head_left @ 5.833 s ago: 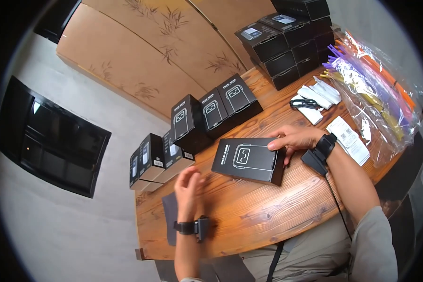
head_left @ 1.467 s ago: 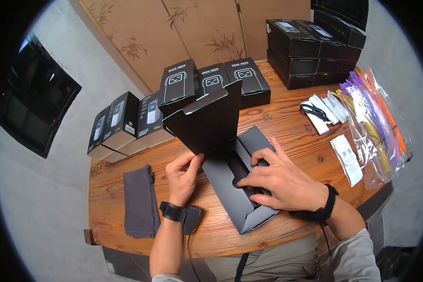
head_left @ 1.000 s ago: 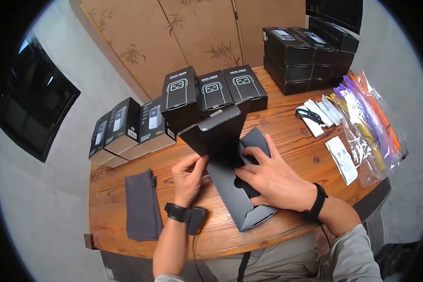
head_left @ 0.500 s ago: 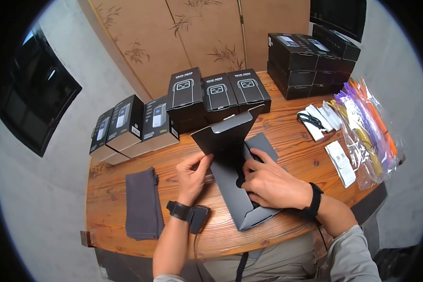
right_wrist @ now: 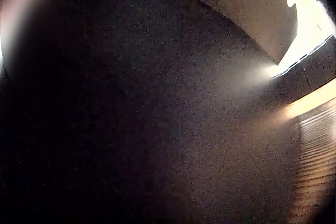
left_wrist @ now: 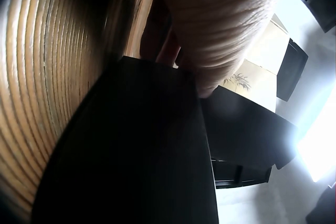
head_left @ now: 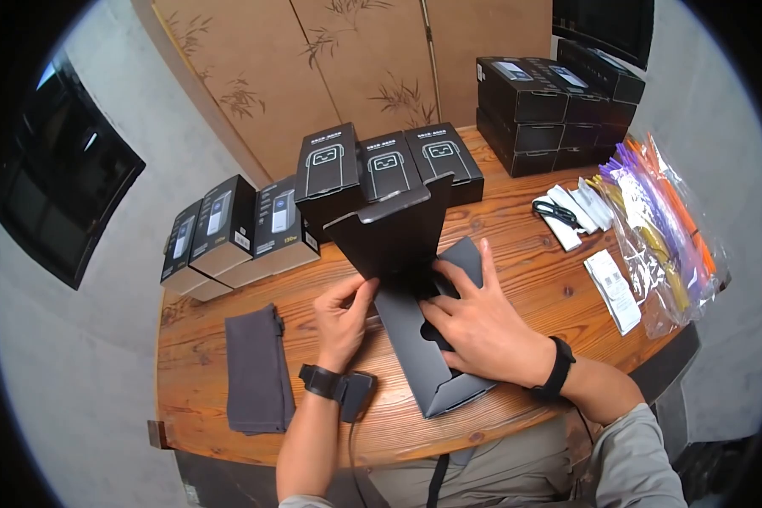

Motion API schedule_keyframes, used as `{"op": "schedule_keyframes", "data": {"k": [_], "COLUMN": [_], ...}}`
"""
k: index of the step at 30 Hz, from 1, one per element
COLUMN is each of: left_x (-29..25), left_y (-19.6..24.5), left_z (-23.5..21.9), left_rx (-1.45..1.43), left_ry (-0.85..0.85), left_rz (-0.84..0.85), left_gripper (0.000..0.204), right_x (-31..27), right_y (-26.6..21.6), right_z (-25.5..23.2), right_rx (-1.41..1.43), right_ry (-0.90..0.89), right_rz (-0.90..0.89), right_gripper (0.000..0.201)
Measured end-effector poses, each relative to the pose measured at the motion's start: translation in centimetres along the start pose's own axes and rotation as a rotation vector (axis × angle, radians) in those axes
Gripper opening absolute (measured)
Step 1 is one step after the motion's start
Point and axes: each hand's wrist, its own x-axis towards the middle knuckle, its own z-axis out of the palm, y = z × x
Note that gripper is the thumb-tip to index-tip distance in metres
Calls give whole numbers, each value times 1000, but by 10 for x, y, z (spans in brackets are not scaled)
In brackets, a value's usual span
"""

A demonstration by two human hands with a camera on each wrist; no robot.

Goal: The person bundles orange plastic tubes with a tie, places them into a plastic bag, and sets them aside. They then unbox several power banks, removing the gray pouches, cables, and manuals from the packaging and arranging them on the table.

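Observation:
In the head view, a black cardboard box (head_left: 405, 347) lies on the table in front of the person, its lid (head_left: 389, 233) standing up at the far end. My left hand (head_left: 340, 326) pinches the box's left edge close to the lid; in the left wrist view the thumb side of the hand (left_wrist: 220, 24) is over the corner of the black box wall (left_wrist: 136, 145). My right hand (head_left: 493, 334) reaches down over the box, its fingertips hidden inside by a half-round cut-out. I cannot tell whether they grip anything. The right wrist view is mostly dark.
A folded grey cloth (head_left: 258, 368) lies to the left. Behind stand boxes with face drawings (head_left: 389, 173) and black-and-white boxes (head_left: 279, 229). To the right are stacked black boxes (head_left: 533, 102), a black cable (head_left: 557, 213), white paper (head_left: 614, 292) and a plastic bag (head_left: 662, 233) of coloured sticks.
Earliest, the box was closed under my right hand and my left was apart from it. Now its lid is up and my right fingers are inside. Lately only small right-hand finger shifts show.

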Motion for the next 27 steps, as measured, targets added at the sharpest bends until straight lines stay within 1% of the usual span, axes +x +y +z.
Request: {"op": "schedule_keyframes", "data": {"k": [1, 4, 7, 10, 13, 14, 16, 17, 19, 21, 23, 24, 25, 27], "left_x": [0, 0, -1, 0, 0, 0, 1, 0, 1, 0, 0, 0, 1, 1], "left_y": [-1, 3, 5, 3, 0, 0, 3, 4, 1, 1, 2, 2, 1, 1], "left_z": [0, 1, 2, 2, 0, -1, 1, 1, 0, 1, 2, 2, 2, 1], "left_rx": [9, -16, -38, -61, -57, -48, -19, -4, -37, -64, -82, -75, -69, -55], "left_ry": [-11, -15, -7, -8, -20, -26, -9, 0, -4, -11, -17, -16, -16, -17], "left_rz": [-4, -26, -29, -26, -25, -25, 26, 48, 8, -14, -19, -10, -2, 0], "left_gripper": [15, 16, 16, 17, 18, 18, 19, 19, 20, 20, 19, 19, 19, 20], "right_x": [1, 5, 5, 7, 8, 7, 6, 6, 7, 7, 4, 1, 1, -7], "right_y": [-2, -3, -2, 0, 1, 0, -1, -1, -1, 2, 10, 13, 11, 26], "right_z": [2, -3, 2, 2, 3, 3, 3, -2, -22, -41, -56, -59, -67, -84], "right_rx": [-18, 58, 132, 275, 252, 304, 409, 473, 600, 616, 611, 745, 988, 1053], "right_ry": [-8, -121, -84, -74, -71, -10, 110, 131, 171, 264, 366, 406, 460, 466], "right_rz": [-7, -18, 5, 25, 11, 44, 102, 153, 259, 296, 279, 352, 362, 304], "right_gripper": [32, 20, 11, 12, 11, 10, 10, 10, 10, 11, 10, 7, 6, 9]}}
